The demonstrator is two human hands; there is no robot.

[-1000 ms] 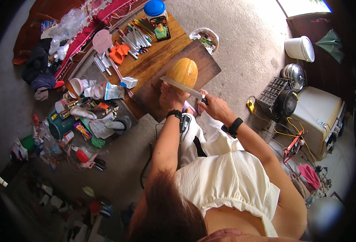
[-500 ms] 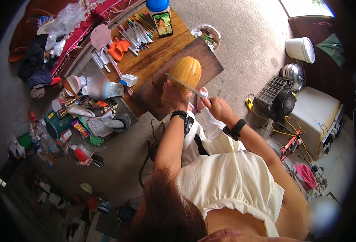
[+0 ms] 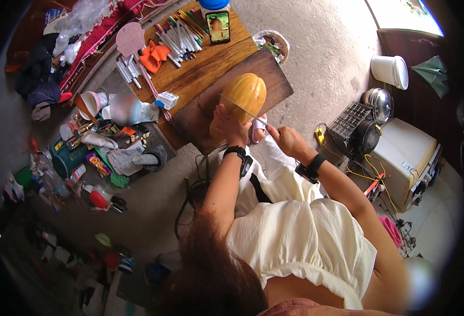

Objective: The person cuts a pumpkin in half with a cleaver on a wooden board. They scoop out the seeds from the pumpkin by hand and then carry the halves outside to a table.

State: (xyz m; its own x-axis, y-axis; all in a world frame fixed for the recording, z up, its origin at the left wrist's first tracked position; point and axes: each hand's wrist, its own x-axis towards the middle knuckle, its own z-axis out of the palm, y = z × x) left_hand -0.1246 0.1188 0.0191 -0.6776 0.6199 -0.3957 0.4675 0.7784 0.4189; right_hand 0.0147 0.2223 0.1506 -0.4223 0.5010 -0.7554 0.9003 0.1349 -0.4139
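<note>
At twelve o'clock we're steadying the orange squash (image 3: 251,87) on the board (image 3: 278,87), our left hand (image 3: 231,126) holding its six-o'clock end, our right hand (image 3: 292,142) gripping the knife (image 3: 242,108) at four. We're judging it heavy, stiff, slick, best held behind the knife.

Upper body: cream-white, thin cloth top (image 3: 305,229), loosely pleated, with a gathered, ruffled neckline (image 3: 318,271). Left arm (image 3: 222,197) and right arm (image 3: 347,197) bare; left hand (image 3: 231,127) and right hand (image 3: 291,143) ungloved. Black left wristband (image 3: 236,152) with dark, boxy left unit (image 3: 246,166); black right wristband (image 3: 315,165) with similar right unit (image 3: 305,173); any markings too small to read. Legs: loose white trousers (image 3: 275,162); narrow black strip (image 3: 259,188) against cloth, nature unclear. Footwear: pale pink open sandal (image 3: 260,128). Hair (image 3: 211,268): long, loose, dark reddish-brown.
</note>
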